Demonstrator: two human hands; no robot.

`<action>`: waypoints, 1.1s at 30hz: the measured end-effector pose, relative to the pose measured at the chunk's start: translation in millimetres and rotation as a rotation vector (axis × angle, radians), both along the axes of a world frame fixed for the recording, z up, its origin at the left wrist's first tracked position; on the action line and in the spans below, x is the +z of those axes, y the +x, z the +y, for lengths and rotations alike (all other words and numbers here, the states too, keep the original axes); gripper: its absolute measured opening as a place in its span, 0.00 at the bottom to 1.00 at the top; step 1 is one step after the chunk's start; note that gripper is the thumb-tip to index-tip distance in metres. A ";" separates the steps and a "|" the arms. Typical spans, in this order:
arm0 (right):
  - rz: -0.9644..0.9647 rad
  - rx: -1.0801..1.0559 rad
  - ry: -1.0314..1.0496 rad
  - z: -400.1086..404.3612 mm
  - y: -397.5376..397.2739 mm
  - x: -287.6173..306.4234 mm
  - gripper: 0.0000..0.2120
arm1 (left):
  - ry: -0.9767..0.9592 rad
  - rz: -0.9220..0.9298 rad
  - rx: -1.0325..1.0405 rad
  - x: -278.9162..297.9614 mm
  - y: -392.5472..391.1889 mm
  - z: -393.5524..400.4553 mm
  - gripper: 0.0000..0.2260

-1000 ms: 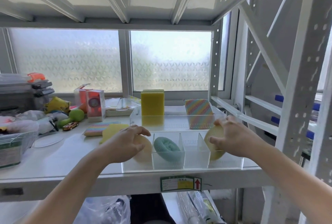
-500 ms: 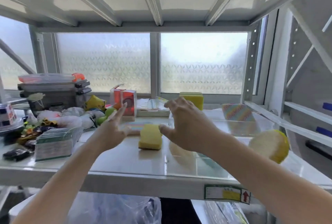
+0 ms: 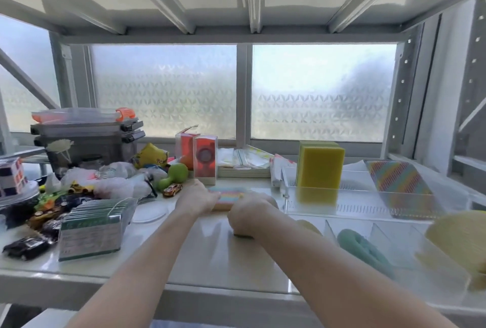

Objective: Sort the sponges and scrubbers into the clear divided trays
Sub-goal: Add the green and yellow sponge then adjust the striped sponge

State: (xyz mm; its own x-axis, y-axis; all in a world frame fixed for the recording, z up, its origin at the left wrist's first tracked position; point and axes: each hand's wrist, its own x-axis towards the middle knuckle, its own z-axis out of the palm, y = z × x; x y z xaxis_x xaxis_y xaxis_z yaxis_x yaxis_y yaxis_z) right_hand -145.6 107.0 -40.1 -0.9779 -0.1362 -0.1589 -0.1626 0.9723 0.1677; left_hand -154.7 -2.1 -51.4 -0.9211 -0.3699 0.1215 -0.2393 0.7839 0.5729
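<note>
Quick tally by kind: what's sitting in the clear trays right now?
Yellow block sponge: 1 (maybe a second behind it; unclear)
Rainbow striped sponge: 1
Round yellow pads: 2
Teal scrubber: 1
Total: 5

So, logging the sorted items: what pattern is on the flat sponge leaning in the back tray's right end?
Diagonal rainbow stripes on the leaning sponge, seen in the head view.
</note>
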 end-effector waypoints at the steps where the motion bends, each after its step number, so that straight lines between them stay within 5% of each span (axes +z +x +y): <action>1: -0.007 -0.008 0.007 0.9 -3.0 -1.6 0.27 | -0.003 -0.011 -0.002 0.6 -2.8 1.8 0.32; 8: -0.005 0.092 -0.161 9.4 2.1 -5.0 0.21 | 0.142 -0.013 -0.020 0.6 -11.8 7.2 0.34; 11: 0.031 0.126 -0.277 13.8 13.1 -0.6 0.20 | 0.201 0.088 -0.018 3.3 -6.3 6.7 0.27; 14: 0.047 0.016 -0.371 8.9 23.1 7.2 0.27 | 0.181 0.225 -0.045 10.9 6.1 -0.3 0.32; 18: 0.148 0.187 -0.428 24.4 55.7 29.8 0.23 | 0.095 0.439 -0.106 24.6 41.6 -3.9 0.29; 23: 0.277 0.204 -0.782 55.8 90.5 50.3 0.30 | 0.127 0.699 -0.103 38.2 86.5 9.2 0.13; 33: 0.295 0.162 -1.321 167.2 120.3 80.5 0.37 | 0.209 0.813 -0.141 66.1 153.9 58.6 0.11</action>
State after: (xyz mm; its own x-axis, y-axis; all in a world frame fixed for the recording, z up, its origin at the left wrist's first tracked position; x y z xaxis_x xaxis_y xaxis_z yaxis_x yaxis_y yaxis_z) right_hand -25.4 274.2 40.3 -0.9111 -0.1381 0.3884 -0.4097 0.4073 -0.8163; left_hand -0.8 56.5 14.7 -0.6164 -0.3467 0.7070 0.4010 0.6345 0.6608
